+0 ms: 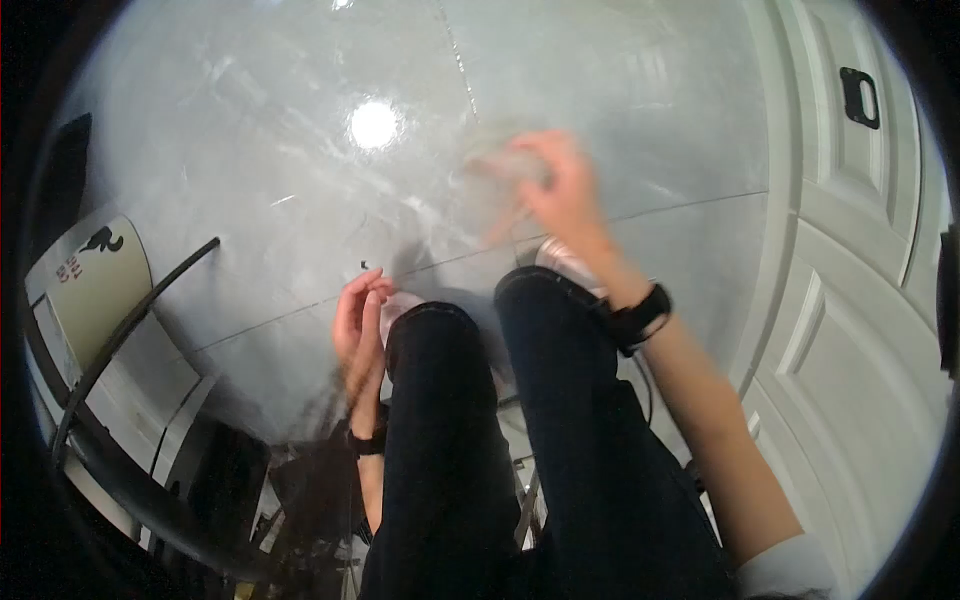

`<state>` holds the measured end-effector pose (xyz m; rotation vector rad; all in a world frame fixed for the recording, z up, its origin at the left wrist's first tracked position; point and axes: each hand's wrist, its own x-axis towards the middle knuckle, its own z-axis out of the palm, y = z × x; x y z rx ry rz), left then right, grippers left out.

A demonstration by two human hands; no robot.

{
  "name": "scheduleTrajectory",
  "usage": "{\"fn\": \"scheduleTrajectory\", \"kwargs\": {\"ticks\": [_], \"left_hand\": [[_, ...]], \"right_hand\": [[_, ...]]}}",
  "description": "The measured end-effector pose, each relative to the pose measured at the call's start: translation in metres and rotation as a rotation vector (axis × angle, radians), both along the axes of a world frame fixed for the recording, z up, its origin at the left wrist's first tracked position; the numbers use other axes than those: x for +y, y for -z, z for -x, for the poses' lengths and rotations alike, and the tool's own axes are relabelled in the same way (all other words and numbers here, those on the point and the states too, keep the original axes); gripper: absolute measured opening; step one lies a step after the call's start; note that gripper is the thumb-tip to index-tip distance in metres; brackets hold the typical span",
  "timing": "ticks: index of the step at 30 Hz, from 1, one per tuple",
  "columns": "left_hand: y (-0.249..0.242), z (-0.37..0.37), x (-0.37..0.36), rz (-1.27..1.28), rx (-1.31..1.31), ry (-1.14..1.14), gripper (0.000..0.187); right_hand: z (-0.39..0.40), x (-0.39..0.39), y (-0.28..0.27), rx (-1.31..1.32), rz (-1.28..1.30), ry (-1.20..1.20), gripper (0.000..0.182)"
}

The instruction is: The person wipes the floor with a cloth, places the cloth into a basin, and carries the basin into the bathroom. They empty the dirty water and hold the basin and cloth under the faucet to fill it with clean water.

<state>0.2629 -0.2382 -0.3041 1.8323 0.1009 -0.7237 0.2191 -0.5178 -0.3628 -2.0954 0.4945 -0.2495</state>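
My left hand (358, 320) is beside my left knee, just above the floor. Its fingers are loosely bent, the thumb stretched out, and I see nothing in it. Close to its fingertips, a small dark bit (364, 265) lies on the floor. My right hand (565, 190) reaches out beyond my right knee, over the grey tiles. Motion smears its fingers, and a pale blur surrounds them, so whether it holds anything cannot be made out. Dark bands circle both wrists; the right wristband (640, 318) shows a cable running down from it.
Glossy grey floor tiles (300, 130) with thin joints stretch ahead. White panelled doors (840, 340) with a black recessed handle (860, 98) stand along the right. On the left are a black curved bar (130, 325) and a pale box-like object (95, 290). Dark trousers (435, 400) cover my bent legs.
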Motion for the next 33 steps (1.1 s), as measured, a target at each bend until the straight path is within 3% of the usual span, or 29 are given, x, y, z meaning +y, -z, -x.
{"fn": "scheduleTrajectory", "kwargs": {"ticks": [3,4,7,10,16,18,21,22,27,29,32,33], "left_hand": [[0.0,-0.003,0.005,-0.016,-0.013,0.015,0.025],[0.003,-0.003,0.008,0.006,-0.006,0.012,0.024],[0.002,-0.004,0.012,0.01,-0.009,0.016,0.024],[-0.002,-0.003,0.015,0.01,0.004,-0.003,0.024],[0.007,0.008,0.023,0.037,0.047,-0.062,0.024],[0.005,0.011,0.025,0.031,0.037,-0.076,0.024],[0.005,0.011,0.031,0.049,0.009,-0.107,0.024],[0.004,0.01,0.034,0.052,0.007,-0.111,0.024],[-0.005,0.004,0.049,0.094,-0.012,-0.219,0.024],[-0.008,0.001,0.053,0.071,-0.015,-0.25,0.024],[-0.003,0.003,0.058,0.095,-0.015,-0.279,0.024],[-0.001,0.004,0.059,0.079,-0.017,-0.275,0.024]], "right_hand": [[0.02,-0.063,-0.007,0.163,0.08,0.339,0.041],[0.029,-0.09,0.006,0.088,0.223,0.391,0.042],[0.051,-0.141,0.039,0.206,0.524,0.455,0.054],[0.032,-0.124,0.047,0.404,0.735,0.316,0.063],[-0.021,0.037,0.034,0.141,0.481,-0.238,0.081],[-0.023,0.08,0.014,0.155,0.405,-0.516,0.062],[-0.02,0.11,0.014,0.14,0.24,-0.593,0.042],[-0.023,0.107,0.016,0.066,0.152,-0.54,0.031],[-0.047,0.055,0.009,0.083,-0.128,-0.098,0.033],[-0.062,0.034,0.007,0.04,0.153,0.08,0.044],[-0.07,0.026,0.048,-0.039,0.525,0.113,0.057],[-0.073,0.034,0.047,0.019,0.514,0.055,0.06]]}}
